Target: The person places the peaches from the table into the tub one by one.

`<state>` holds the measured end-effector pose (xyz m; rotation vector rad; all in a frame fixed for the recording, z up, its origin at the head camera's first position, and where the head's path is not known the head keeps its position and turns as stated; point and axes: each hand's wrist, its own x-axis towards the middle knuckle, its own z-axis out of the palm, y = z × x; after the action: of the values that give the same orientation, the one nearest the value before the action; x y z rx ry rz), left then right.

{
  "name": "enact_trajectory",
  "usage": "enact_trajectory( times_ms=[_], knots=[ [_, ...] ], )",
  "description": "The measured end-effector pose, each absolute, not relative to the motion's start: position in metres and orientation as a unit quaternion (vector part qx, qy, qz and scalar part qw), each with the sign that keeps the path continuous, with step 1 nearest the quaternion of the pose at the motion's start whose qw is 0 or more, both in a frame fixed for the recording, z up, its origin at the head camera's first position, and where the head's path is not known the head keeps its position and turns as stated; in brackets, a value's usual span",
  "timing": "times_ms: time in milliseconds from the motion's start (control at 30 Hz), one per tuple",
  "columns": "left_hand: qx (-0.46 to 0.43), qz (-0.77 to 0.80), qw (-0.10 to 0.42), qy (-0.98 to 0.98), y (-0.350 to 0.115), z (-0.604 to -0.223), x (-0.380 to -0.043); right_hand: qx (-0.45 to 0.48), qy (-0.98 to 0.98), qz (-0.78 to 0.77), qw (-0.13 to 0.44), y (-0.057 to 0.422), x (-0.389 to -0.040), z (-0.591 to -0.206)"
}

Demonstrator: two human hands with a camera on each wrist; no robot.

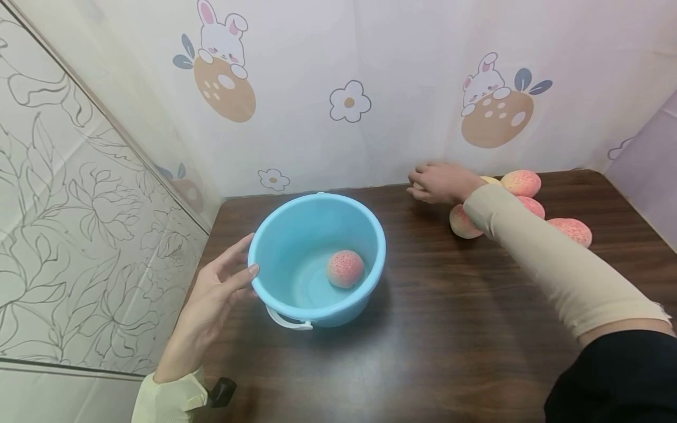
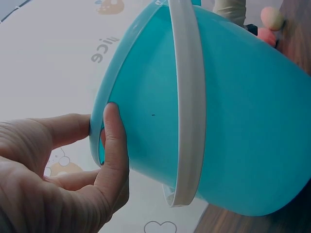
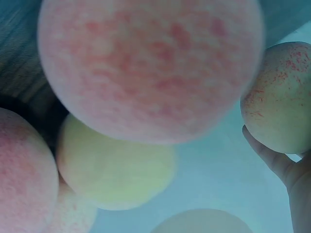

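Note:
A light-blue bucket [image 1: 317,305] with a white handle [image 2: 190,107] stands on the table. My left hand [image 1: 214,294] pinches its rim [image 2: 99,114] at the left side, the handle hanging down along the outside. One pink speckled peach [image 1: 345,269] lies inside on the bottom. Near the table's back edge, my right hand [image 1: 444,183] holds a yellowish peach with red specks [image 3: 279,99], which the hand hides in the head view. More peaches lie close to the right wrist, among them a pink one [image 1: 520,183] and a pink-and-yellow one [image 1: 464,223].
Under everything is a dark brown wooden table [image 1: 423,346]. A white curtain [image 1: 301,129] printed with rabbits and flowers stands behind it, and a flower-patterned panel [image 1: 79,235] slopes along the left. Another speckled peach [image 1: 573,232] lies right of the forearm.

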<state>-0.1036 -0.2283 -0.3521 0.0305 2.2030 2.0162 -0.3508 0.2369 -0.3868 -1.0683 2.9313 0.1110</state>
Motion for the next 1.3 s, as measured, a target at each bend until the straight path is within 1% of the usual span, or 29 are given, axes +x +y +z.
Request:
enact_trajectory(
  times_ms=[200, 933, 1067, 1300],
  knots=[
    [0.011, 0.672, 0.078, 0.736, -0.229, -0.353, -0.103, -0.35, 0.936, 0.03, 0.0, 0.23, -0.351, -0.377],
    [0.01, 0.671, 0.081, 0.737, -0.229, -0.352, -0.104, -0.358, 0.933, 0.007, -0.019, 0.201, -0.337, -0.329],
    [0.01, 0.672, 0.081, 0.736, -0.229, -0.352, -0.104, -0.366, 0.93, -0.004, -0.032, 0.193, -0.335, -0.321],
    [0.011, 0.672, 0.079, 0.736, -0.229, -0.352, -0.103, -0.402, 0.913, -0.009, -0.07, 0.176, -0.327, -0.303]
  ],
)
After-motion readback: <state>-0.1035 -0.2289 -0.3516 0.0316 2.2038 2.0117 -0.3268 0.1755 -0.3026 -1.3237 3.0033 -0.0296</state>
